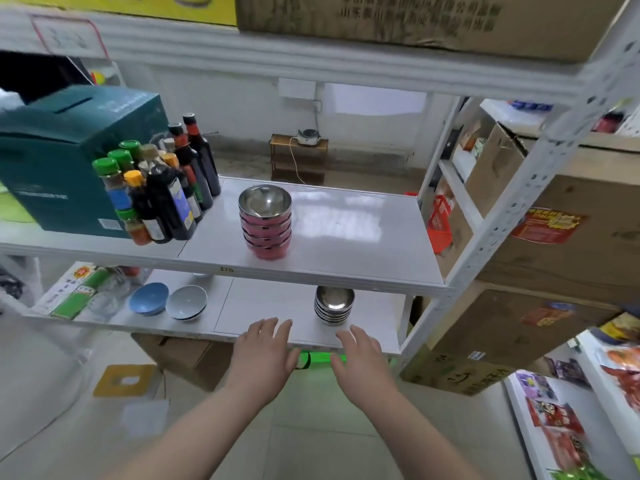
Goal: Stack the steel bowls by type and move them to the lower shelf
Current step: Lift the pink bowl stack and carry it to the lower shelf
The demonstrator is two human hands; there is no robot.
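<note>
A stack of several pink-sided steel bowls (266,223) stands in the middle of the upper white shelf (346,258). On the lower shelf (270,306), a stack of plain steel bowls (334,304) sits toward the right, partly hidden under the upper shelf's front edge. My left hand (265,348) hovers at the lower shelf's front edge, fingers spread, holding nothing. My right hand (360,355) is just in front of the plain steel stack, also spread and holding nothing, a little apart from the bowls.
Sauce bottles (162,188) and a dark green box (65,161) fill the upper shelf's left side. A blue bowl (149,298), a grey bowl (187,302) and packaged goods (74,292) lie on the lower shelf's left. A white upright post (495,230) and cardboard boxes (568,244) stand at right.
</note>
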